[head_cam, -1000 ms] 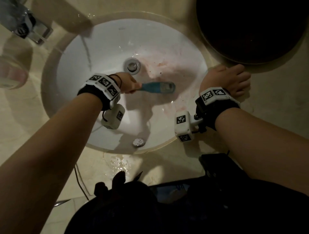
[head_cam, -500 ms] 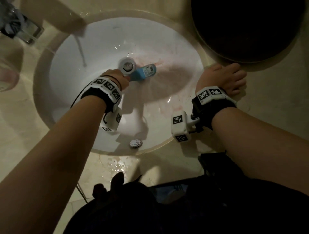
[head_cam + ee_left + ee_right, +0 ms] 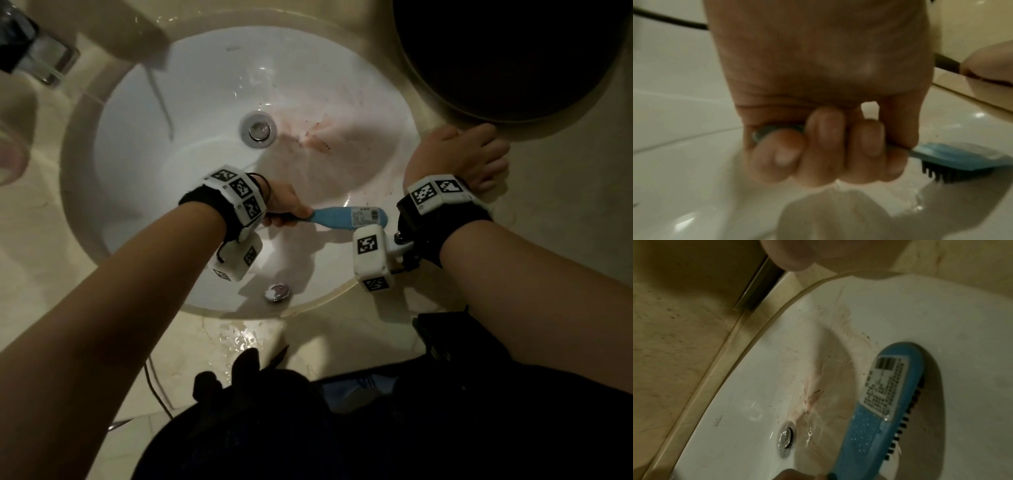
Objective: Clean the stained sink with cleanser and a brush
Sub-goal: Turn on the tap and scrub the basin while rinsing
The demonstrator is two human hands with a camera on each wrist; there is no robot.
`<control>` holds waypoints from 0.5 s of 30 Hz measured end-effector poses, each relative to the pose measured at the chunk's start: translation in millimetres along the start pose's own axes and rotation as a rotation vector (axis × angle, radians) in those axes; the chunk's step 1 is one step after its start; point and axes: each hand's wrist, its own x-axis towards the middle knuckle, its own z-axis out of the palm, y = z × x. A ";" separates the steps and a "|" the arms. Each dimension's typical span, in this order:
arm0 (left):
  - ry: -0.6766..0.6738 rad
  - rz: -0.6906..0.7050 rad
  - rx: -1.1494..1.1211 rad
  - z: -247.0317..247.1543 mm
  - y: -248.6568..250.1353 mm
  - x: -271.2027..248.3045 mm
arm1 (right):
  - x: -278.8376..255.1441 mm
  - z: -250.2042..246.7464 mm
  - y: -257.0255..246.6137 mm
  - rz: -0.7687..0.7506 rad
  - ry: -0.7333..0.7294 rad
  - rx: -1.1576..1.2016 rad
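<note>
The white oval sink carries a pink stain with dark specks right of the drain. My left hand grips the handle of a blue brush, its dark bristles down on the basin's near right slope. The left wrist view shows my fingers curled round the handle and the brush head over wet porcelain. My right hand rests flat on the counter at the sink's right rim. In the right wrist view the brush bears a barcode label, beside the stain.
A dark round basin stands on the counter at the back right. The tap is at the back left. A small chrome overflow cap sits on the sink's near wall. Water is puddled on the beige counter in front.
My left hand has drawn the brush back from beside the drain toward the near right slope of the basin. The right hand has stayed on the rim.
</note>
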 end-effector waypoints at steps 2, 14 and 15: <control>0.117 0.010 0.106 -4.1 -3.0 4.0 | -0.2 -0.2 -0.2 0.006 0.004 -0.003; 0.283 0.082 0.038 -37.8 -5.4 3.7 | -0.7 -1.1 -0.3 -0.004 -0.012 -0.009; 0.196 0.097 0.034 -31.9 -3.8 3.0 | -0.4 -1.2 -0.2 -0.005 -0.017 -0.008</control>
